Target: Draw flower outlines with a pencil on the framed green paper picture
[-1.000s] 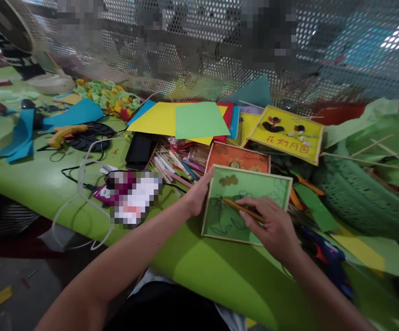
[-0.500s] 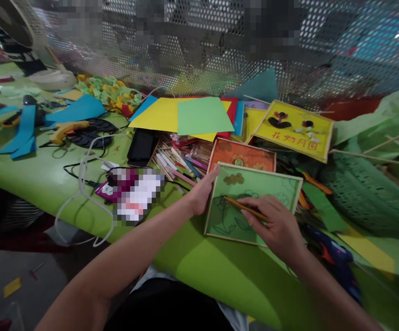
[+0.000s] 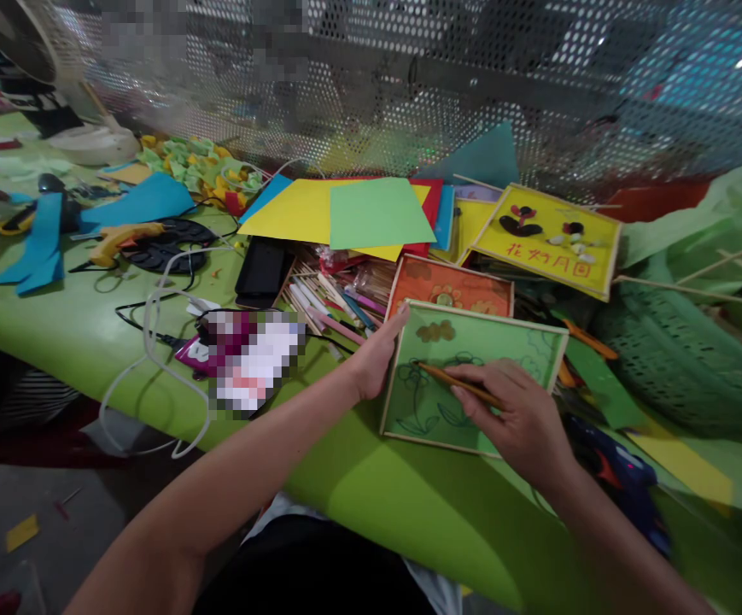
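Observation:
A shallow wood-edged frame with a green drawing sheet (image 3: 473, 337) tilts up over the table edge, with line-drawn flowers and a brown cloud shape on it. My left hand (image 3: 376, 363) grips its left side; the fingers behind it are hidden. In my right hand (image 3: 515, 410) is an orange-brown pencil (image 3: 460, 383), pinched between thumb and fingers. Its tip meets the sheet at the left flower's head. Just behind stands an orange framed picture (image 3: 447, 290), partly covered by the green one.
Left of me lie a phone (image 3: 259, 363), a white cable (image 3: 149, 333) and a yellow glue gun (image 3: 124, 237). Pens and sticks (image 3: 325, 299), coloured paper (image 3: 380, 213) and a yellow framed picture (image 3: 546, 239) lie behind. At right are a green basket (image 3: 678, 359) and a dark blue glue gun (image 3: 627, 483).
My right hand and the pencil have shifted very slightly right; the tip stays at the left flower. The frame's right side sits a touch further right. My left hand keeps its hold.

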### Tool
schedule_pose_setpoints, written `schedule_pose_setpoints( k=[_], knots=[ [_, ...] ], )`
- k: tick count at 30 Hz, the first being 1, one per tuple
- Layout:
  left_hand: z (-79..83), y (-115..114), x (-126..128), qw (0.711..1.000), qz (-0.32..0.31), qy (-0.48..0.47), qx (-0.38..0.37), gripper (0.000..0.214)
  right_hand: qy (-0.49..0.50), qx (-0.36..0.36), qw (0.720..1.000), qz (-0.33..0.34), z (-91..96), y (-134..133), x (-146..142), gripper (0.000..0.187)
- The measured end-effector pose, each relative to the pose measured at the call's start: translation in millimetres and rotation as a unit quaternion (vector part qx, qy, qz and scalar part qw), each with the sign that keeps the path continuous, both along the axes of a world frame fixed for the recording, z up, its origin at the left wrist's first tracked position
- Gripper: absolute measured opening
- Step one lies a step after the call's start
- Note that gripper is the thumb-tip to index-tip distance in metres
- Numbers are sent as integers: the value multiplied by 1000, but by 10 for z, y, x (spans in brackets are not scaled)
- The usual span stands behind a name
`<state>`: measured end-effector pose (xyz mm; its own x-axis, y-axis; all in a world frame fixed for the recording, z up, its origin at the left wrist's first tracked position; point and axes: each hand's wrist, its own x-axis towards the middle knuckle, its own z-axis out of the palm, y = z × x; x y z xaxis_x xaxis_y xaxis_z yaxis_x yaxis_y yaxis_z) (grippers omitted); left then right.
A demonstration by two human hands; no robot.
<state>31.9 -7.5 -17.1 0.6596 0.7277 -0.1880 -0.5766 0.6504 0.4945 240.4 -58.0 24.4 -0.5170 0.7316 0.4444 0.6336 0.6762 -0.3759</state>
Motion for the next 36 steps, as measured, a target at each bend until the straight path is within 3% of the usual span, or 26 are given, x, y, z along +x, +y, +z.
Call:
schedule_pose_setpoints(
  k=[19,29,36],
  knots=[
    [49,-24,23,1000,8,21,-2,74,-9,21,1000,6,-48,-7,-3,16],
    [-9,-8,21,1000,-1,1,6,75,-9,31,999,7,-14,-3,-21,16],
    [9,-13,30,999,27,37,-6,70,-18,34,999,14,-16,-13,-34,16]
  ],
)
